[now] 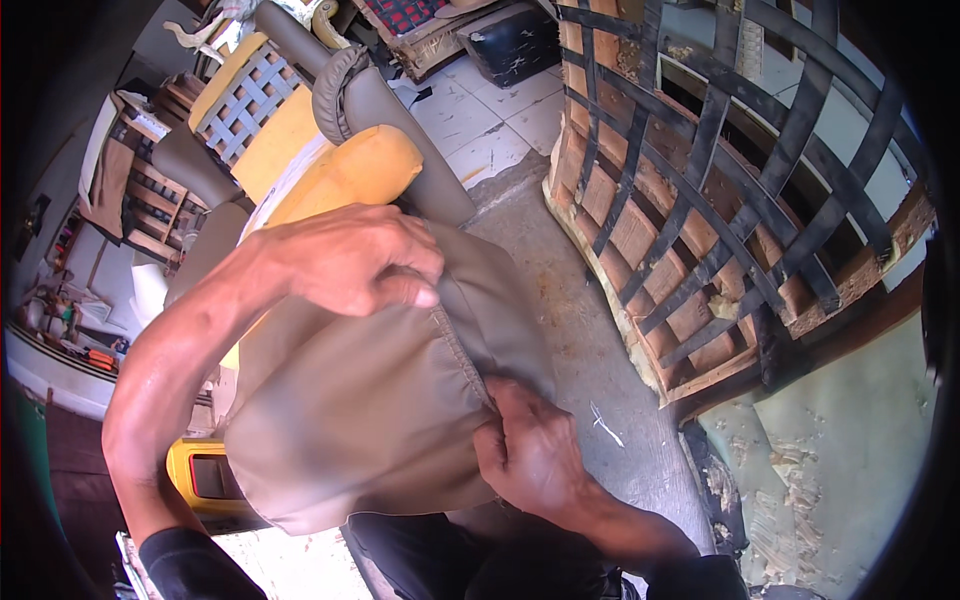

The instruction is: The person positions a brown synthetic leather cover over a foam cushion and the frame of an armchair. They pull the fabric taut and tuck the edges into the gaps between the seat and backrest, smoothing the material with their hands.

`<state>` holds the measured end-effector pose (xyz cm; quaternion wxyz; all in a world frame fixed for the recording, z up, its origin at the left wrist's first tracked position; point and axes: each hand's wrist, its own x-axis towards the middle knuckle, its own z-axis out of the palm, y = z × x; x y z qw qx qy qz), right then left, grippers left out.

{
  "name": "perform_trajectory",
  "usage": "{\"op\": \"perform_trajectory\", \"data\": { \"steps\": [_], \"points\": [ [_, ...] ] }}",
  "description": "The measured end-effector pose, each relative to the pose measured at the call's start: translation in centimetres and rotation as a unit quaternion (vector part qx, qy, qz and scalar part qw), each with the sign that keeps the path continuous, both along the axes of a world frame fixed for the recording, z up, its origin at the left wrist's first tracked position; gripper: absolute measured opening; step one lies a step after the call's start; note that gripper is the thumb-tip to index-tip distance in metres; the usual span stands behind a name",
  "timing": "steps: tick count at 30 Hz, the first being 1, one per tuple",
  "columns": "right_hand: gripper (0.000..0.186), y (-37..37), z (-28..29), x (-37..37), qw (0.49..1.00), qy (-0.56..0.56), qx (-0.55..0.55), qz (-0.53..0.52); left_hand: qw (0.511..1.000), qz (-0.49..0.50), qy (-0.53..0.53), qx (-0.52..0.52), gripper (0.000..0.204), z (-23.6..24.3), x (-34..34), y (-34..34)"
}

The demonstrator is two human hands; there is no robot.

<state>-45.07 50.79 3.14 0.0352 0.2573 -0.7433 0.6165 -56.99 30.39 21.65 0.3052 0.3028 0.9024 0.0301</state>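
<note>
A brown-grey upholstery cover (340, 400) with a stitched seam spreads in front of me, over my lap. My left hand (365, 258) is closed on the cover at the upper end of the seam, thumb pointing right. Lower down and to the right, my right hand (530, 440) pinches the same cover where the seam ends. Between the two hands the seam runs in a slanting line. Just beyond my left hand, a yellow foam pad (350, 175) rests against a sofa part covered in the same brown-grey material.
At right stands a wooden frame (620, 240) woven with black straps. Pale green sheeting (830, 450) lies below it. A yellow case (195, 470) is at lower left. Farther off are a strapped yellow backrest (255, 100) and a black cushion (515, 45) on the tiled floor.
</note>
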Motion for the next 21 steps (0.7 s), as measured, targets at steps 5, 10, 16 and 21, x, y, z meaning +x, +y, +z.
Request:
{"op": "perform_trajectory", "data": {
  "steps": [5, 10, 16, 21],
  "points": [
    [0.032, 0.3, -0.5, -0.2, 1.0, -0.021, 0.015, 0.003, 1.0, -0.021, -0.006, 0.019, 0.031, -2.4, -1.6, -1.1],
    [0.027, 0.0, -0.7, 0.7, 0.996, 0.056, -0.03, -0.058, 0.995, -0.08, 0.059, 0.029, 0.034, -1.3, -0.9, -1.6],
    [0.025, 0.6, -1.3, -0.4, 0.997, -0.081, -0.003, 0.015, 0.998, -0.036, 0.035, -0.024, 0.046, -1.9, -1.9, -0.6],
    [0.025, 0.2, -1.3, -0.3, 0.999, -0.049, -0.018, -0.006, 0.998, 0.037, 0.024, -0.046, 0.061, -4.1, -2.7, -1.2]
  ]
}}
